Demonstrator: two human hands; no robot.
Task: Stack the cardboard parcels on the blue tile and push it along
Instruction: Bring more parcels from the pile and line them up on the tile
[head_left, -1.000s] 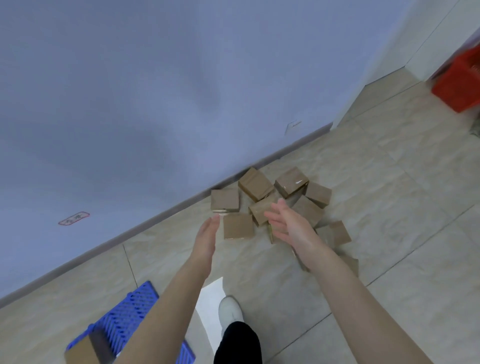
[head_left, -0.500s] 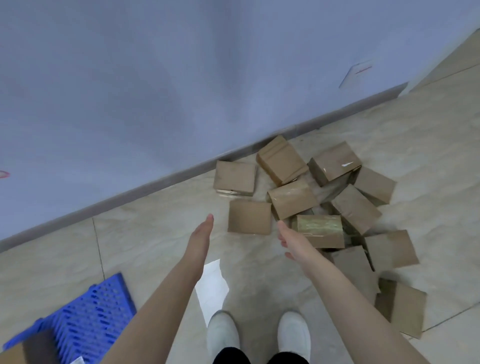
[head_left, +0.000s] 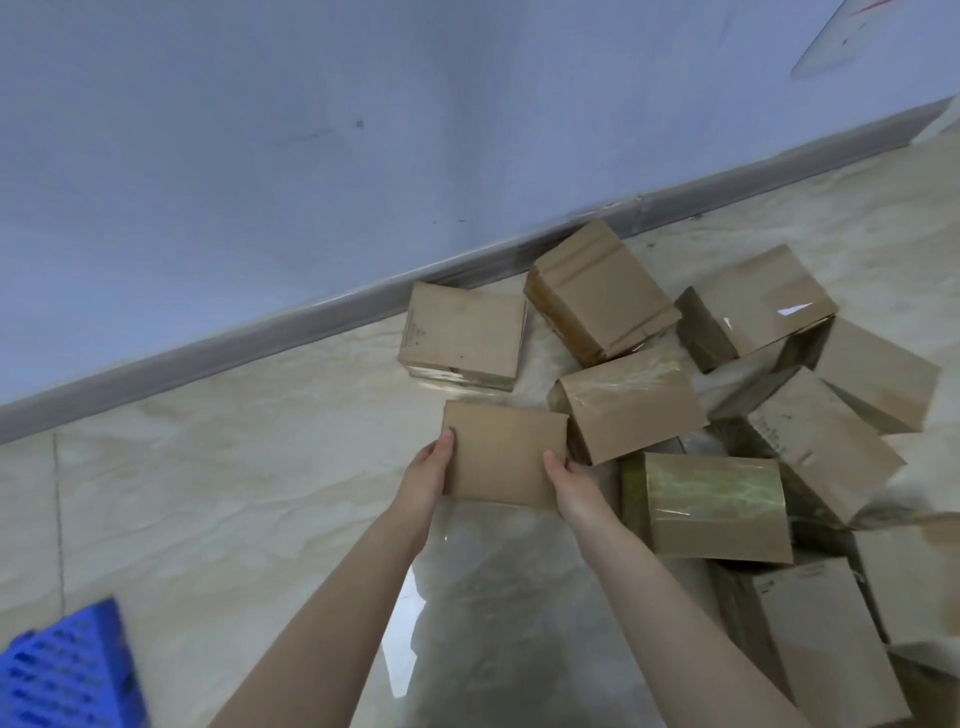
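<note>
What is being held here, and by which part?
A flat cardboard parcel, between both hands: the left hand grips its left edge, the right hand its right edge near the lower corner.

Pale blue wall above grey skirting board; glossy beige marble-look floor tiles, reflecting light.

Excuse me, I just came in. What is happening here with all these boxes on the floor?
A person reaches down to a heap of cardboard parcels lying on the tiled floor beside the wall. The left hand and the right hand hold one flat parcel by its two side edges, at the near side of the heap. The blue tile lies apart at the lower left, only partly in view; no parcel shows on that part.
</note>
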